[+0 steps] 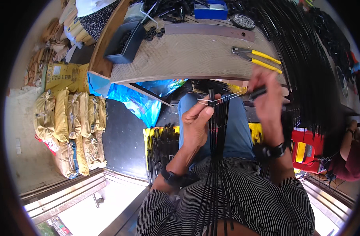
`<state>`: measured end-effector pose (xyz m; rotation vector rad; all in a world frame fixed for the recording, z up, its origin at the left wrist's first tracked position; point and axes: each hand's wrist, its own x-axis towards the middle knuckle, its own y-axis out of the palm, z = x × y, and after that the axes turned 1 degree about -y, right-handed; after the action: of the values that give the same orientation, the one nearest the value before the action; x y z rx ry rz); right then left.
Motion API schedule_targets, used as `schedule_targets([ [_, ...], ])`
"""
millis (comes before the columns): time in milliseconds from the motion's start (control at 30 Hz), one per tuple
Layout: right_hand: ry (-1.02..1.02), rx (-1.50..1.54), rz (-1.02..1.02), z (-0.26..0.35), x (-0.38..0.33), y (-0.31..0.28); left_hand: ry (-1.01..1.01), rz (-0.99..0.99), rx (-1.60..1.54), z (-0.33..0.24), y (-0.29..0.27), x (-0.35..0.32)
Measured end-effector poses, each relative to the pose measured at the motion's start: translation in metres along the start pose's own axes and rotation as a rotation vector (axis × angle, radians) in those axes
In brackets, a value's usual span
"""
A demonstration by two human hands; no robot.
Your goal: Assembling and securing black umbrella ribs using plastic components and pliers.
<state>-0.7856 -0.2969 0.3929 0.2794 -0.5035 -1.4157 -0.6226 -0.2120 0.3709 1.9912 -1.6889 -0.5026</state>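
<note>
My left hand is pinched round a small black plastic hub with a short upright stem, held above my lap. Light, thin wires stick out from the hub to both sides. From it a bundle of long, thin black rods runs down across my lap and striped top. My right hand, smeared by motion, is closed on a short black cylindrical piece to the right of the hub. Wire stretches between the hub and that piece. Yellow-handled pincers lie on the workbench just beyond my right hand.
The wooden workbench carries a dark bin, a blue box, a flat brown bar and loose black parts. Long black rods heap at right. Wrapped bundles stack at left. A red stool and another person's arm are at right.
</note>
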Motion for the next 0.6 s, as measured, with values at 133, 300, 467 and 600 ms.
schedule_targets([
  [133, -0.500, -0.577, 0.154, 0.035, 0.045, 0.041, -0.260, -0.037, -0.278, -0.005, 0.016, 0.002],
  [300, 0.374, -0.727, 0.816, 0.046, 0.057, 0.073, -0.327, -0.111, -0.327, -0.002, 0.015, -0.001],
  [467, 0.413, -0.641, 0.860, 0.037, 0.054, 0.068, -0.221, -0.069, -0.354, -0.010, 0.016, -0.001],
  [600, 0.344, -0.517, 0.834, 0.032, 0.054, 0.060, -0.228, -0.045, -0.322, -0.010, 0.015, -0.001],
])
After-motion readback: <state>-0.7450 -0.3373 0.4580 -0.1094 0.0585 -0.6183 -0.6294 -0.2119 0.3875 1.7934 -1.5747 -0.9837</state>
